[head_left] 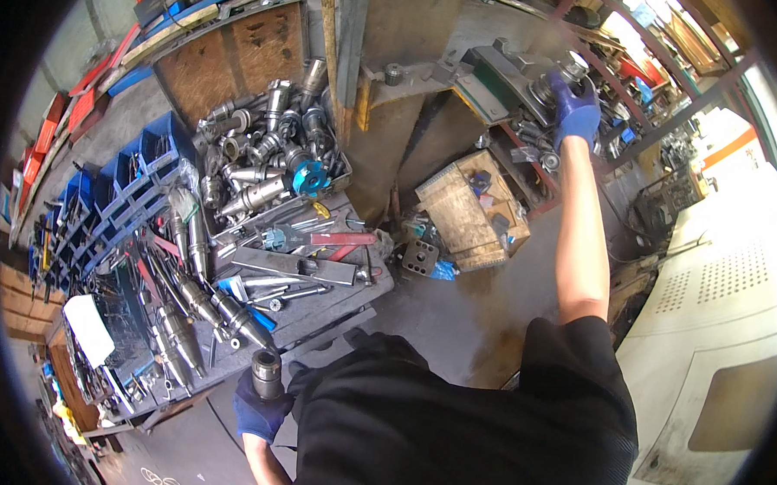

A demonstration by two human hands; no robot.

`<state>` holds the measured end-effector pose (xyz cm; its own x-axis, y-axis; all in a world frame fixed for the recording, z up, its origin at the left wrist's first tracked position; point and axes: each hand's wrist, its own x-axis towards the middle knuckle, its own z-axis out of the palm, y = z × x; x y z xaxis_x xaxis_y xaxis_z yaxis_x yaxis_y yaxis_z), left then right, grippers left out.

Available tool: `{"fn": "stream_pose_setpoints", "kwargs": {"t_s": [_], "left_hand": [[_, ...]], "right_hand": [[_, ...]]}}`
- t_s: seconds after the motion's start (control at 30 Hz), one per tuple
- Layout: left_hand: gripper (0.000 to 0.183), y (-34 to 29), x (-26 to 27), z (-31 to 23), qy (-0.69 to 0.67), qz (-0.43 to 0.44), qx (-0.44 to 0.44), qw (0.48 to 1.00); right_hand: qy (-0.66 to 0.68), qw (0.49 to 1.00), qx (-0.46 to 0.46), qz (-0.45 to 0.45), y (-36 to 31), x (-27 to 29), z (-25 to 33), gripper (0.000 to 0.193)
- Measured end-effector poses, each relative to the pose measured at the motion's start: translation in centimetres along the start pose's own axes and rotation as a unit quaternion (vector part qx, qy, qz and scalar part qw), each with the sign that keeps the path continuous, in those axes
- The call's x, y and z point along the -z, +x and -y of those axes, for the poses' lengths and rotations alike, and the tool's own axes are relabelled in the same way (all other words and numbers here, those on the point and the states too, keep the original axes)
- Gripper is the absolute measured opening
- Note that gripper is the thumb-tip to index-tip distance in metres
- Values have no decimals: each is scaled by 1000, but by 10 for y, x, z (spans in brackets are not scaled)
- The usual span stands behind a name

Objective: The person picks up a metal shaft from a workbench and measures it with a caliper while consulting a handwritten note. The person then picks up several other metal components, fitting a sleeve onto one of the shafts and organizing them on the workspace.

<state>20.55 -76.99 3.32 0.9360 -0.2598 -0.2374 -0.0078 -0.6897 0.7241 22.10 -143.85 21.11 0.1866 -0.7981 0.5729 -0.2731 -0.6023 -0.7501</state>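
My left hand (260, 412), in a blue glove, is closed around a cylindrical metal tool holder (267, 372) with its round opening facing up, just off the bench's front edge. My right arm stretches far out to the right. At its end my blue-gloved right hand (576, 110) is closed around a shiny metal tool holder (573, 63), over the end of a green metal stand. The fingers partly hide this part. Nearest to my left hand on the bench lie several long tapered tool holders (242, 318).
The grey bench (329, 314) bears wrenches, a red-handled tool (343, 239) and a teal cutter head (309, 177) by a heap of tool holders. Blue bins (140, 167) stand at the left. A wooden crate (463, 215) sits on the floor; a white machine (705, 343) fills the right.
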Motion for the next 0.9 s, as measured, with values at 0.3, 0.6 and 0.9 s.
{"fn": "stream_pose_setpoints", "kwargs": {"t_s": [0.3,0.6,0.9], "left_hand": [[48,-31,-7,9,32,-14,72,997],[52,-39,22,20,9,-44,108,993],[46,-33,26,35,-43,-54,103,992]], "right_hand": [[141,987,-74,26,31,-30,3,49],[166,971,-113,127,132,-12,-46,47],[254,919,221,203,-21,15,134,29]]}}
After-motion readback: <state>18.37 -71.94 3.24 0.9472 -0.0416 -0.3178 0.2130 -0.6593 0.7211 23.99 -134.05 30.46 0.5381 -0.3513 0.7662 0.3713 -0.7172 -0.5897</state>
